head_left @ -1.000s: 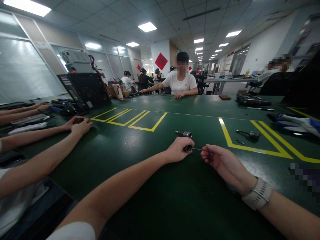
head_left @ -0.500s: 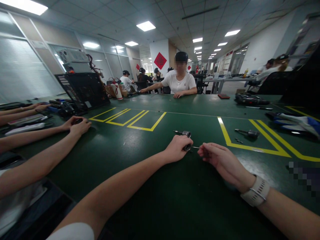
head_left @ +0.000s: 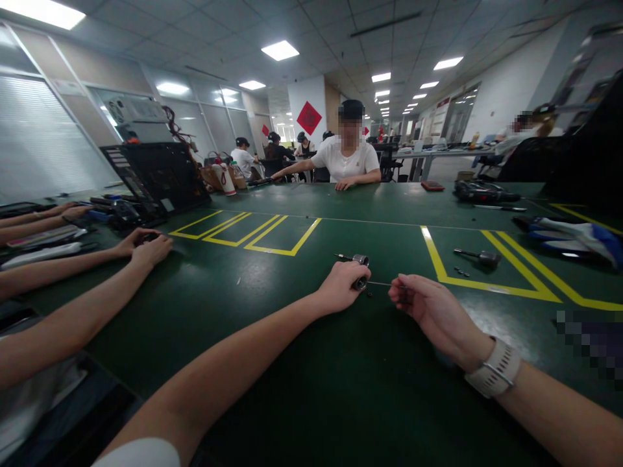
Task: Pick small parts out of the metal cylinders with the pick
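Note:
My left hand [head_left: 341,287] is closed around a dark cylindrical metal part [head_left: 361,283], its round open end facing right. A thin metal rod [head_left: 379,283] reaches from that end to my right hand [head_left: 431,308], whose thumb and fingers pinch it. Whether the rod's tip sits inside the part, I cannot tell. Just beyond my left hand lies a metal cylinder with a thin shaft [head_left: 360,259]. A tiny dark piece [head_left: 370,295] rests on the table below the rod. My right wrist wears a pale watch strap [head_left: 495,368].
On the green table [head_left: 302,363], a similar shafted metal part [head_left: 481,258] and several small pieces [head_left: 461,272] lie inside yellow tape [head_left: 501,288]. Blue-white gloves [head_left: 569,237] are at right. Another person's hands [head_left: 148,246] work at left; a person [head_left: 353,159] sits opposite.
My right hand has drawn slightly away from my left, and more of the rod shows between them. The whole view has shifted a little.

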